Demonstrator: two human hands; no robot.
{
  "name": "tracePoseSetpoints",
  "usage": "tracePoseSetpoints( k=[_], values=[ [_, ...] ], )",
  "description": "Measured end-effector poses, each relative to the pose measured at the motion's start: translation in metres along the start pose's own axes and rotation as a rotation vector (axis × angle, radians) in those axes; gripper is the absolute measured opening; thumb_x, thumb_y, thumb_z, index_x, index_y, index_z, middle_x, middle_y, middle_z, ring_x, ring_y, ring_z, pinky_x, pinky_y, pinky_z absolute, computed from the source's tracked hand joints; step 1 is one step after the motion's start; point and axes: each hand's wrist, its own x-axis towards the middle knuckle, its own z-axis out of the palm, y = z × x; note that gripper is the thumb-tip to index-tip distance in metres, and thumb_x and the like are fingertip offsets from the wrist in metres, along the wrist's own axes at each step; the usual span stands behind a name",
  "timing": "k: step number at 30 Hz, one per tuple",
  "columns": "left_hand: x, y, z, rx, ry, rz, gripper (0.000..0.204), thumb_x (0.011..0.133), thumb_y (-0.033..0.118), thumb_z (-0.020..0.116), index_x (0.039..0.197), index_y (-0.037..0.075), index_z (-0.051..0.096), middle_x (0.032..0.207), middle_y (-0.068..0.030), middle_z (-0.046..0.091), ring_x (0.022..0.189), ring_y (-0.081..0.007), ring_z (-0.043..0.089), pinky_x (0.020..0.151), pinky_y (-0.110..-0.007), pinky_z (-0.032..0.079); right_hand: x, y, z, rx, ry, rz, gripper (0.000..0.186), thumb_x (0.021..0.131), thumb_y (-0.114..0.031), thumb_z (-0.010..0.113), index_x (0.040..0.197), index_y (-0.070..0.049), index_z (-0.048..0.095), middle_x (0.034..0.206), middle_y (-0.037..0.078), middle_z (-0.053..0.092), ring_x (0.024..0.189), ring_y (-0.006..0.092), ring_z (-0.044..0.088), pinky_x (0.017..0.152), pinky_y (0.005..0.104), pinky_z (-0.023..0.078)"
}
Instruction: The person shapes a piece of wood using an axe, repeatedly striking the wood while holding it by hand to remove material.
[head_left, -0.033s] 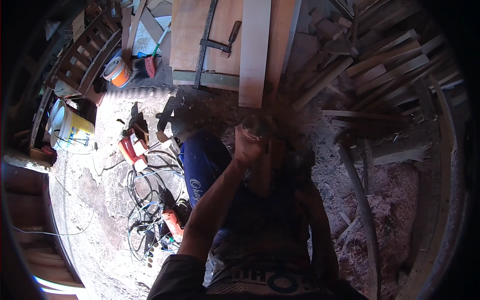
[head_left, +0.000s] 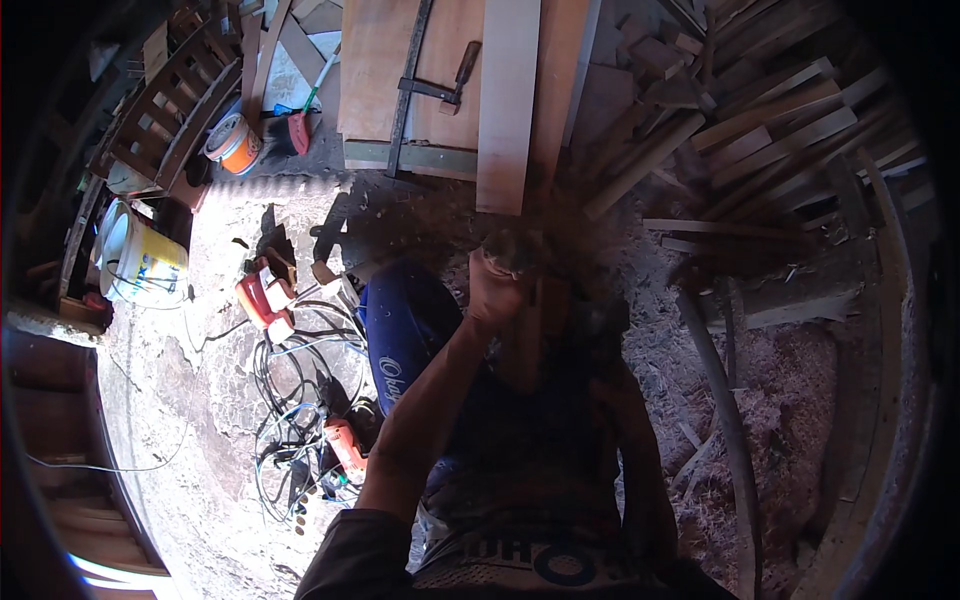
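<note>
My left hand (head_left: 496, 290) is stretched forward over my lap, its fingers closed round a dull greyish lump (head_left: 512, 252) too dark to name. Just below it, a narrow wooden piece (head_left: 521, 350) points back toward my body between my legs. My right arm (head_left: 640, 450) comes up on the right in deep shadow. Only a dim part of my right hand (head_left: 607, 395) shows; its fingers, and anything in them, are lost in the dark. Ahead of the left hand, a long pale board (head_left: 508, 110) ends close by.
A bar clamp (head_left: 409, 85) lies across a wooden panel (head_left: 370, 60). On the left are an orange drill (head_left: 345, 445), tangled cables (head_left: 290, 390), a red-and-white tool (head_left: 266, 300), a white bucket (head_left: 145, 260) and an orange bucket (head_left: 236, 145). Wood offcuts (head_left: 780, 130) and shavings (head_left: 770, 440) lie right.
</note>
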Motion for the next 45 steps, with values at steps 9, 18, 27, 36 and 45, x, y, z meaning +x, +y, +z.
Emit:
tracePoseSetpoints(
  k=[9,18,27,36,45],
  values=[
    [0.002,-0.015,0.011,0.071,0.133,-0.142,0.011,0.084,0.008,0.076,0.093,0.002,0.072,0.086,-0.0025,0.073,0.078,-0.0078,0.065,0.068,-0.027,0.053,-0.002,-0.009,0.003,0.013,0.038,0.040,0.058,0.086,-0.009,0.072,0.138,-0.008,0.047,0.075,-0.001,0.057,0.052,0.0093,0.054,0.045,0.0248,0.047],
    [0.014,-0.016,-0.003,-0.161,-0.056,-0.178,0.013,0.084,0.006,0.074,0.096,0.001,0.069,0.088,-0.0027,0.071,0.080,-0.0088,0.064,0.068,-0.026,0.052,-0.014,-0.029,0.015,-0.034,0.033,-0.007,0.060,0.085,-0.008,0.072,0.139,-0.007,0.048,0.082,-0.001,0.058,0.057,0.0077,0.055,0.050,0.0223,0.047],
    [-0.017,-0.023,0.013,-0.068,-0.130,-0.087,0.018,0.083,0.008,0.070,0.098,-0.001,0.068,0.093,-0.0055,0.072,0.084,-0.0134,0.068,0.073,-0.031,0.055,-0.030,-0.126,0.067,-0.737,-0.006,-0.574,0.064,0.086,-0.012,0.071,0.142,-0.002,0.040,0.097,0.014,0.066,0.076,0.0291,0.069,0.065,0.0368,0.056],
    [-0.035,-0.027,-0.007,0.467,-0.145,0.327,0.027,0.079,0.000,0.068,0.106,0.001,0.067,0.105,-0.0044,0.072,0.093,-0.0137,0.067,0.081,-0.030,0.053,-0.020,-0.165,0.107,-1.385,-0.179,-0.884,0.065,0.087,-0.011,0.066,0.144,-0.002,0.036,0.108,0.027,0.066,0.092,0.0447,0.067,0.073,0.0474,0.056],
    [-0.050,-0.042,-0.011,-0.163,-0.181,-0.086,0.022,0.083,0.004,0.068,0.105,0.001,0.067,0.100,-0.0051,0.070,0.091,-0.0128,0.066,0.079,-0.030,0.054,-0.032,-0.172,0.102,-1.318,-0.063,-0.972,0.066,0.084,-0.008,0.066,0.143,-0.001,0.037,0.106,0.029,0.065,0.092,0.0466,0.066,0.077,0.0462,0.056]
  ],
)
